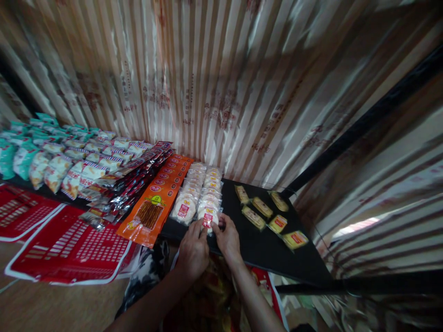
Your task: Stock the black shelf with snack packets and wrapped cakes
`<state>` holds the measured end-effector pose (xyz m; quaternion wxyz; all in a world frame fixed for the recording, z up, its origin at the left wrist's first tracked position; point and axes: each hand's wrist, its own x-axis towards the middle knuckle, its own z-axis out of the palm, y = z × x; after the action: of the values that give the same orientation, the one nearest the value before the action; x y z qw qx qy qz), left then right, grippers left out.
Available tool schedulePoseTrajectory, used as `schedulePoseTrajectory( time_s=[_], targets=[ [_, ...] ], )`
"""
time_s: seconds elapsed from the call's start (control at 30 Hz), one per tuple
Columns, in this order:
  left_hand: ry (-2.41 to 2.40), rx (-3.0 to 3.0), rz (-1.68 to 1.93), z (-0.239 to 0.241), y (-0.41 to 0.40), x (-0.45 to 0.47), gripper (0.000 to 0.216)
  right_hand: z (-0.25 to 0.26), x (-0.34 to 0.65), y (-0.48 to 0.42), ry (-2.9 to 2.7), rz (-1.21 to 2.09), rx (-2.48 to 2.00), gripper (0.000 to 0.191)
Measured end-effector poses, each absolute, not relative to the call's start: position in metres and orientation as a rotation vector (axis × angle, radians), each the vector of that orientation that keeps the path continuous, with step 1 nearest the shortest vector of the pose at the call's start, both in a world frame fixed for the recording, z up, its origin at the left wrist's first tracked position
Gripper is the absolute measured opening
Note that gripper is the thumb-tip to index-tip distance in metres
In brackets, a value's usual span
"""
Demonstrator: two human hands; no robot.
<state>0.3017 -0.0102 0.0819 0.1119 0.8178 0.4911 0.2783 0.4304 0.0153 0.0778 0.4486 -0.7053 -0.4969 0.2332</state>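
Observation:
Both hands meet at the front edge of a black shelf (263, 249). My left hand (193, 251) and my right hand (225, 237) pinch the near end of a white snack packet with a red label (207, 216), the frontmost in the right of two overlapping rows of white packets (195, 189). Fingers of both hands are closed on the packet's lower edge. Just left lies a row of orange packets (155, 205).
Several yellow packets (268, 212) lie loose on the shelf's right part. Left are rows of dark red packets (128, 182), white-orange bags (69, 170) and teal bags (20, 147). Red perforated panels (69, 249) lie lower left. A striped satin curtain (224, 83) hangs behind.

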Motion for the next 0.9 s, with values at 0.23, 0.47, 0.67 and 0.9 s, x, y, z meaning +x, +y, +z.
schedulePoseTrajectory(
  time_s=[0.23, 0.47, 0.67, 0.9],
  targets=[
    [1.395, 2.400, 0.849, 0.082, -0.001, 0.304, 0.045, 0.078, 0.428, 0.021, -1.229, 0.506, -1.776, 0.033],
    [1.468, 2.471, 0.841, 0.071, 0.001, 0.309, 0.047, 0.072, 0.426, 0.025, -1.196, 0.521, -1.745, 0.044],
    [1.455, 2.486, 0.867, 0.059, -0.006, 0.304, 0.047, 0.078, 0.433, -0.025, -1.115, 0.487, -1.601, 0.041],
    [1.127, 2.396, 0.886, 0.071, -0.051, 0.312, 0.034, 0.070, 0.484, -0.134, -0.810, 0.457, -1.752, 0.045]
  ],
)
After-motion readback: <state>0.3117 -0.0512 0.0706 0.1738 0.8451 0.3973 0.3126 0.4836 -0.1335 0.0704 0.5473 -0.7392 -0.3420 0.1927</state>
